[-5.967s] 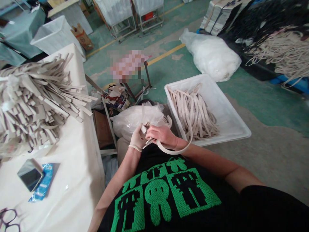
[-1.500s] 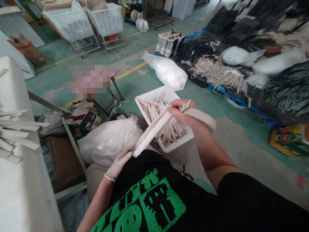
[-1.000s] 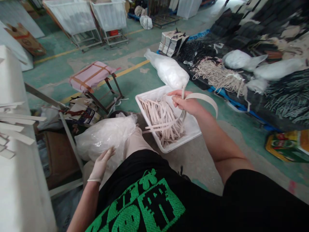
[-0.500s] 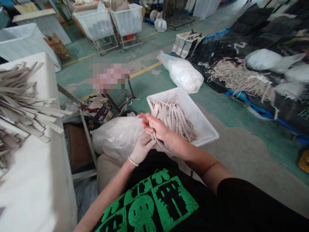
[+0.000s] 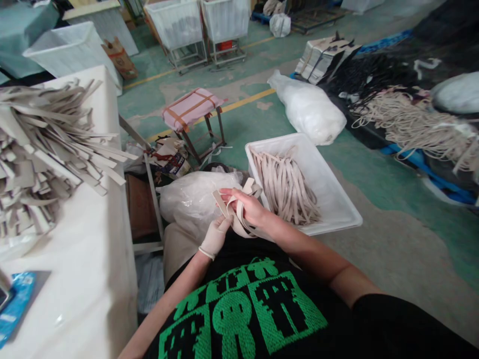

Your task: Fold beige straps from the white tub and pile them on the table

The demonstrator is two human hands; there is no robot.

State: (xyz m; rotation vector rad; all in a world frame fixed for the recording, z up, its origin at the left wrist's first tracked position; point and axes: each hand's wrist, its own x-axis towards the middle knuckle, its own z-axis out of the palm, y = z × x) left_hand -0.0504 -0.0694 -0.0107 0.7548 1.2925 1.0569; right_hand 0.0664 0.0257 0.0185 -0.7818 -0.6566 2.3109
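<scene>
My left hand point(image 5: 216, 236), in a pale glove, is closed on a beige strap point(image 5: 241, 219) in front of my body. My right hand point(image 5: 245, 205), bare, holds looped parts of the same strap, and a flat strap end sticks up beside its fingers. Just beyond my right hand stands a white plastic bin point(image 5: 339, 202) with a bundle of beige straps point(image 5: 286, 184) lying in it. On the white table point(image 5: 86, 264) at the left rests a large pile of similar straps point(image 5: 48, 144), their ends pointing toward the right.
A stool with a pink padded top point(image 5: 192, 108) stands ahead. Clear plastic bags point(image 5: 194, 197) lie beyond my left hand. A stuffed white bag point(image 5: 312, 109) is on the floor behind the bin. Tangled cords point(image 5: 415, 122) cover a low platform at right. Wheeled bins point(image 5: 177, 25) stand at the back.
The view has shifted left, showing more of the table. The strap in my hands has spread into wider loops, with one end now standing out on the left. My hands are slightly more apart.
</scene>
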